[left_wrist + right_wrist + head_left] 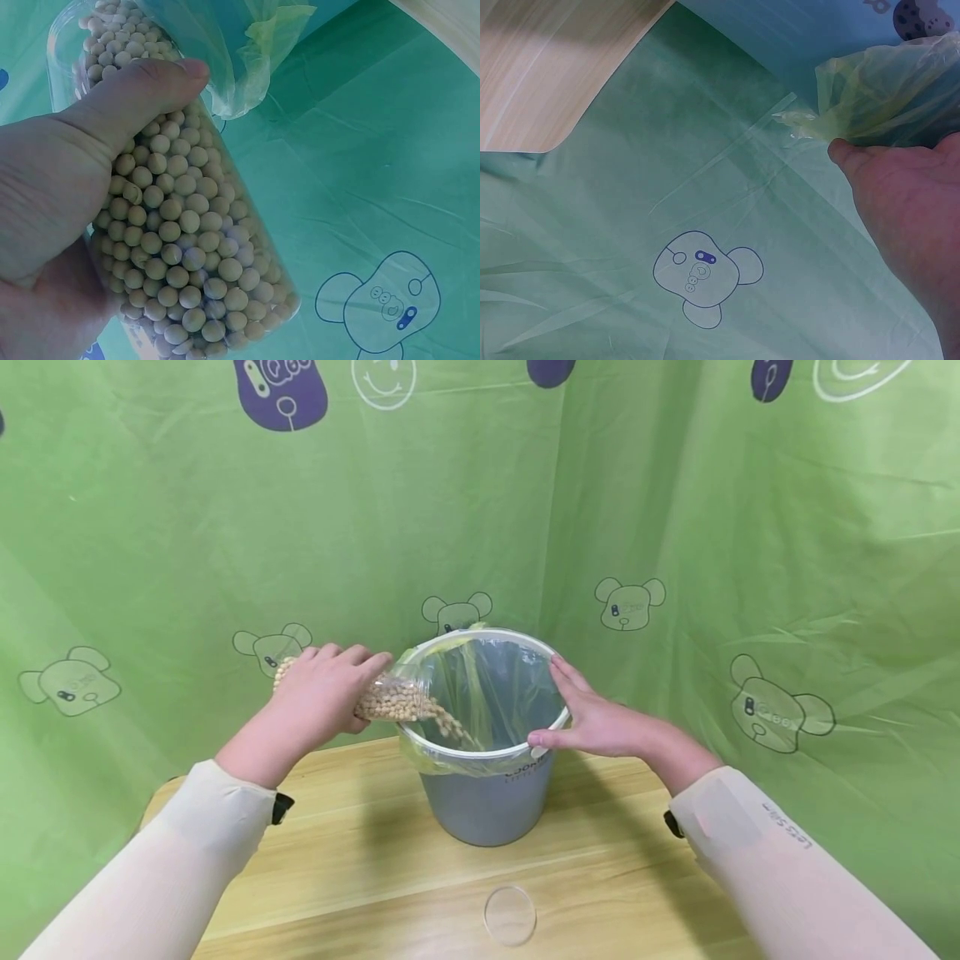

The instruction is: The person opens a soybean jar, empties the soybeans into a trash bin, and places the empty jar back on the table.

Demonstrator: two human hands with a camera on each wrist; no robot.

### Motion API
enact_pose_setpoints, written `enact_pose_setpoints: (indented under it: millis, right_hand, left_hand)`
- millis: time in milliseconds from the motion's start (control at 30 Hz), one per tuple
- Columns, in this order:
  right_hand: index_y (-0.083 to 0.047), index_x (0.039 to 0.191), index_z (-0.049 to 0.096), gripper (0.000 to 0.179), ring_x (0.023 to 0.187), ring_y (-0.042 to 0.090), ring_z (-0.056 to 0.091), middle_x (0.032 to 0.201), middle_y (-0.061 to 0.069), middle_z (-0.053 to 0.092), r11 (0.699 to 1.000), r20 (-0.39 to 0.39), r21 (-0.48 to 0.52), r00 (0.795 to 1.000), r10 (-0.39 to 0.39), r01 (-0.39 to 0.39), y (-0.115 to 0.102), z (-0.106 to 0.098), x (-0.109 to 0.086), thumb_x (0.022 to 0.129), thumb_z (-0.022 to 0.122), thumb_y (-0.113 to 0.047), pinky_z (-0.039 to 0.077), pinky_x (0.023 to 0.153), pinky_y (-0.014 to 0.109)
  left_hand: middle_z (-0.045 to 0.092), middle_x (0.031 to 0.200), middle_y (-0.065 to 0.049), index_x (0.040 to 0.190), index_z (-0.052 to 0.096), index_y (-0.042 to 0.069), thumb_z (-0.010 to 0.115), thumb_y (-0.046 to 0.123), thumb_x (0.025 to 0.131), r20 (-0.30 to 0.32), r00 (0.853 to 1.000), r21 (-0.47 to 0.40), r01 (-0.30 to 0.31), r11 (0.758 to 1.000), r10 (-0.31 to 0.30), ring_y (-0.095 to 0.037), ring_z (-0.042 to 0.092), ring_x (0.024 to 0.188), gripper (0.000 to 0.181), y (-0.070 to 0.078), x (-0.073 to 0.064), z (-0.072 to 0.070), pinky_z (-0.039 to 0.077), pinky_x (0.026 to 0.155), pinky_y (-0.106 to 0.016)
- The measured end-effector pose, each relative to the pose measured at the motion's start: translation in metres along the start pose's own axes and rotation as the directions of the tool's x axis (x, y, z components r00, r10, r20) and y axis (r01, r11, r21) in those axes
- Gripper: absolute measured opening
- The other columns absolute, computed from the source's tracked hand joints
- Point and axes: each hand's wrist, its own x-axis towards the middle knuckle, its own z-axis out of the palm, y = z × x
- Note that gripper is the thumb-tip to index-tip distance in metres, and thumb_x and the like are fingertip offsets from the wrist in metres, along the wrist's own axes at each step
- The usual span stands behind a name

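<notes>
In the head view my left hand (322,689) grips a clear jar (408,683) of round beige beans, tipped on its side with its mouth over the rim of a grey trash bin (483,810). A stream of beans (447,723) falls from the mouth into the bin. The left wrist view shows my thumb across the jar (202,225), still largely full. On the bin's right side, my right hand (600,722) rests against the white rim, thumb and fingers spread. In the right wrist view its thumb touches the yellowish liner bag (877,90).
A clear round disc (510,916) lies on the wooden table (337,860) in front of the bin. Green curtain (337,527) with printed bear heads hangs close behind and on both sides.
</notes>
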Motion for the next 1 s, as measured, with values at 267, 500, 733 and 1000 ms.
enact_pose_setpoints:
  millis: [267,500,733,1000]
  right_hand:
    - [-0.002,0.172,-0.011,0.131,0.167,0.054,0.003,0.181,0.012,-0.025,1.000,-0.002,-0.002,1.000,-0.001,0.001,0.0003,0.0001,0.0005,0.094,0.073,-0.066,0.020,0.132,0.071]
    - [-0.001,0.171,-0.011,0.130,0.168,0.053,0.001,0.181,0.011,-0.025,1.000,-0.002,-0.001,1.000,-0.001,0.001,-0.0003,0.0006,0.0000,0.095,0.073,-0.065,0.018,0.133,0.070]
    - [-0.001,0.171,-0.011,0.130,0.168,0.053,0.001,0.181,0.011,-0.025,1.000,0.000,-0.001,1.000,-0.003,0.003,-0.0001,0.0001,0.0000,0.095,0.073,-0.065,0.018,0.133,0.070]
    - [-0.002,0.172,-0.010,0.130,0.167,0.053,0.002,0.181,0.011,-0.025,1.000,0.002,-0.006,1.000,-0.001,0.001,0.0006,0.0003,0.0005,0.095,0.073,-0.065,0.019,0.132,0.071]
  left_hand:
    - [0.069,0.145,-0.015,0.154,0.056,0.016,0.101,0.026,0.070,0.006,1.000,0.025,0.002,1.000,-0.002,-0.044,0.068,0.122,0.096,-0.0014,0.0014,0.0009,0.059,0.097,-0.056]
    - [0.069,0.146,-0.014,0.154,0.056,0.017,0.102,0.026,0.068,0.004,1.000,0.020,0.006,1.000,-0.006,-0.044,0.068,0.123,0.098,-0.0017,0.0012,0.0015,0.058,0.099,-0.057]
    - [0.068,0.147,-0.014,0.156,0.055,0.016,0.102,0.026,0.069,0.005,1.000,0.025,0.006,1.000,-0.006,-0.043,0.067,0.125,0.100,-0.0019,0.0012,0.0008,0.057,0.100,-0.057]
    - [0.069,0.147,-0.014,0.155,0.056,0.016,0.103,0.025,0.068,-0.004,1.000,0.027,0.001,1.000,-0.001,-0.043,0.067,0.123,0.099,-0.0021,0.0016,0.0015,0.057,0.098,-0.056]
